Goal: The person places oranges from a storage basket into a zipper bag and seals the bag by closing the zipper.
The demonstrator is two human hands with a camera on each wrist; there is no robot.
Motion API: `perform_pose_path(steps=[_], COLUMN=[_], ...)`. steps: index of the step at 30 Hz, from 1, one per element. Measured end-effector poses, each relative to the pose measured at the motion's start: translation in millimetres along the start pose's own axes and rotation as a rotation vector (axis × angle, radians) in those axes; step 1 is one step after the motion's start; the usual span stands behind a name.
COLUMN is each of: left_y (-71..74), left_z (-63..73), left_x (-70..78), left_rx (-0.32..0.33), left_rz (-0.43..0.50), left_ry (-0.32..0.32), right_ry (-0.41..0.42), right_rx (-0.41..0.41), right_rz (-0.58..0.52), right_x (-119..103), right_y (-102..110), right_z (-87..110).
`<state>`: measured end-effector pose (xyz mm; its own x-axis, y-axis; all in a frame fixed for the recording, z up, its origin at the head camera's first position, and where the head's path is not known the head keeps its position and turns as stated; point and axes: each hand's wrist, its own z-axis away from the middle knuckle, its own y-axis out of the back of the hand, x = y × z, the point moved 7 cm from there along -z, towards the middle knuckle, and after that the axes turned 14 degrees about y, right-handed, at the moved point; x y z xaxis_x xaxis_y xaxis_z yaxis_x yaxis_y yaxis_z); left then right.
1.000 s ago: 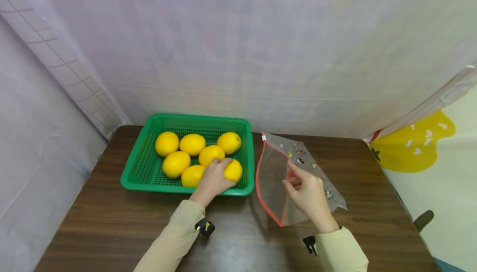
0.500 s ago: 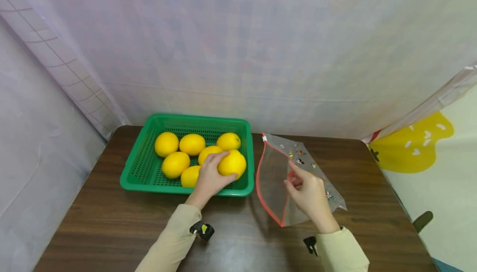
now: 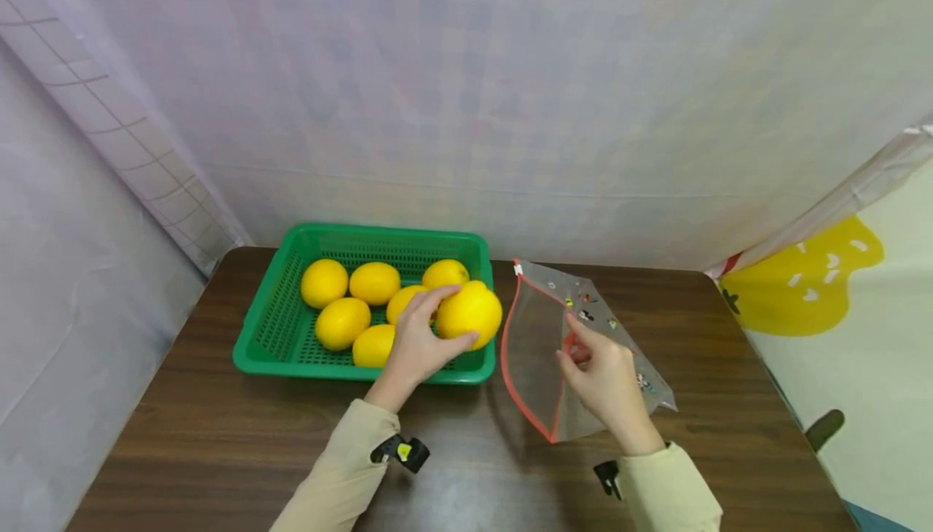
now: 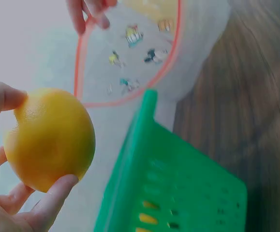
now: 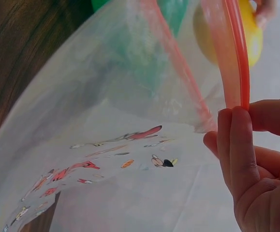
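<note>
My left hand [image 3: 419, 346] grips a yellow lemon [image 3: 470, 316] between thumb and fingers, raised over the right end of the green basket [image 3: 490, 354]. In the left wrist view the lemon [image 4: 52, 140] is level with the basket's top corner, beside the bag's mouth. My right hand [image 3: 605, 378] pinches the red zip edge of a clear zip bag [image 3: 532, 346], whose mouth gapes toward the basket. Small cartoon prints dot the bag. Up close, the right wrist view has the fingers [image 5: 241, 145] on the red strip [image 5: 236, 58], with the lemon seen beyond it.
Several more lemons [image 3: 342, 323] lie in the basket, mostly toward its middle and right. Basket and bag stand side by side on a dark wooden table [image 3: 466, 467]. A pale cloth curtain [image 3: 466, 111] hangs behind the table's back edge.
My left hand has lifted the lemon out from among the others and carried it right, toward the bag. The right hand and the bag have stayed in place.
</note>
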<state>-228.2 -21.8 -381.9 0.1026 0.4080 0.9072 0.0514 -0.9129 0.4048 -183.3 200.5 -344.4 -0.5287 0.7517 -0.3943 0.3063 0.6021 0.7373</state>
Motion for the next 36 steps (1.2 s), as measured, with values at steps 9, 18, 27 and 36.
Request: perform_pose_path(steps=[9,18,27,36], left_y=[-28.4,-54.8,-60.9,-62.2], left_z=[8.9,13.9,12.5,10.5], left_x=[14.4,19.1,18.2,23.7], left_rx=[-0.113,-0.192,-0.173,-0.194], left_rz=[0.074,0.020,-0.176,-0.214], left_ry=[-0.009,-0.044,-0.024,-0.047], right_ry=[-0.021,-0.010,-0.009,-0.018], right_rx=[-0.022,-0.006,0.061,0.117], right_rz=[-0.023,-0.021,-0.037,-0.046], right_x=[-4,-10,-15,-16], right_y=[1,6,16,22], right_z=[-1.5,-4.6,-8.5,-11.6])
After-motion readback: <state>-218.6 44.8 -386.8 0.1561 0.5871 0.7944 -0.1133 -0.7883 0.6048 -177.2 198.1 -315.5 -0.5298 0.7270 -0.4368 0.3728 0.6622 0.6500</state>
